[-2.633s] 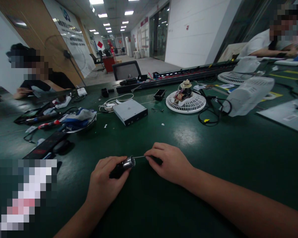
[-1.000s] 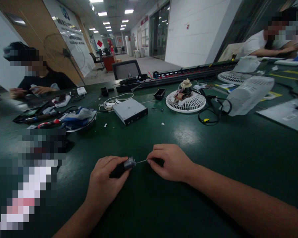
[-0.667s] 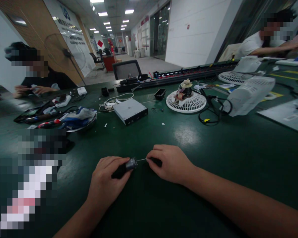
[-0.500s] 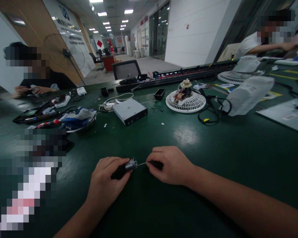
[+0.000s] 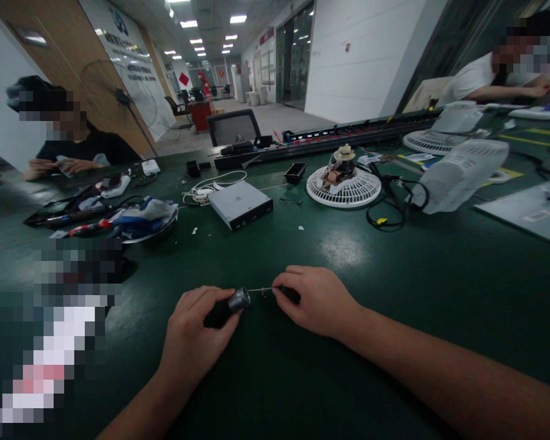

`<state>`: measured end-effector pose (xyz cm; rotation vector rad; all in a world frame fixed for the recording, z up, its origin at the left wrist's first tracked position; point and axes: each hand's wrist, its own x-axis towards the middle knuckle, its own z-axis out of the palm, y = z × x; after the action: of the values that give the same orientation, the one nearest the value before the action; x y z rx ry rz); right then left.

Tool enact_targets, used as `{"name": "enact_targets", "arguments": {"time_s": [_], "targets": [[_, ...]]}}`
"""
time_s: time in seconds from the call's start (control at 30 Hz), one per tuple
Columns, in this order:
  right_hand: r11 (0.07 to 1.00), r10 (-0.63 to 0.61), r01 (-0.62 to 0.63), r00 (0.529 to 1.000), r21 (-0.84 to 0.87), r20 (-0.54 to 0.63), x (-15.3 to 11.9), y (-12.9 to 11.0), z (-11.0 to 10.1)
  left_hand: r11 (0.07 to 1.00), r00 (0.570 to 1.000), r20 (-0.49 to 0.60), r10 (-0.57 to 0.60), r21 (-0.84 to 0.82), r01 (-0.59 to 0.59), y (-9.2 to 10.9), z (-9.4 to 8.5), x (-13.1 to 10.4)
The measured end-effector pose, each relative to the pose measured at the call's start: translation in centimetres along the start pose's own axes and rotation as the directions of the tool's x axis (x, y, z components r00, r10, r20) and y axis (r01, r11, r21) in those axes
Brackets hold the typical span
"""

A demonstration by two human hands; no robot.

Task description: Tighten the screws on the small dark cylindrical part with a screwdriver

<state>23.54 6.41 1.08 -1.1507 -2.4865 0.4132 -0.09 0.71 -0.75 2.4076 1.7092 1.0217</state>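
Observation:
My left hand [image 5: 190,330] is wrapped round a short dark cylinder with a shiny silver collar [image 5: 239,299], tilted with that end toward the right; most of its body is hidden in my palm. A thin metal rod [image 5: 259,289] spans the gap between the collar and my right hand [image 5: 314,302]. The thumb and forefinger of my right hand are pinched on the rod's far end. Just below the rod, near my right fingertips, is a small bit too tiny to name. Whether the rod's left tip touches the collar I cannot tell.
Beyond my hands are a disc drive [image 5: 241,205], a white fan grille with a motor [image 5: 343,183] and a white plastic housing [image 5: 462,177] with black cable. Tools and cloth [image 5: 142,217] lie at left. One person sits at far left, another at far right.
More of the rod shows between my hands, as its left end has moved up along the collar's rim. My right fingertips have risen slightly. A tiny bit now shows under the rod.

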Motion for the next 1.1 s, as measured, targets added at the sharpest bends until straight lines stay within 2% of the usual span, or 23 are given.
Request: {"name": "enact_targets", "arguments": {"time_s": [0.33, 0.53, 0.87, 1.0, 1.1], "targets": [[0.988, 0.153, -0.152, 0.987, 0.017, -0.048, 0.2, 0.0, 0.0, 0.999, 0.999, 0.010, -0.049, 0.025, 0.048, 0.1, 0.0, 0.0], [0.987, 0.116, -0.107, 0.991, 0.124, -0.066, 0.2, 0.2, 0.2, 0.998, 0.998, 0.033, -0.055, 0.033, 0.054, 0.1, 0.0, 0.0], [0.987, 0.069, -0.074, 0.997, 0.144, 0.039, 0.5, 0.4, 1.0, 0.999, 0.999, 0.039, -0.029, 0.021, 0.028, 0.1, 0.0, 0.2], [0.988, 0.058, -0.056, 0.998, 0.143, -0.011, 0.5, 0.5, 0.7, 0.999, 0.998, 0.049, -0.028, 0.024, 0.027, 0.1, -0.1, 0.2], [0.975, 0.066, -0.050, 0.995, 0.214, -0.069, 0.4, 0.3, 0.5, 1.000, 0.999, 0.048, 0.006, 0.019, -0.006, 0.1, -0.1, 0.2]]}}
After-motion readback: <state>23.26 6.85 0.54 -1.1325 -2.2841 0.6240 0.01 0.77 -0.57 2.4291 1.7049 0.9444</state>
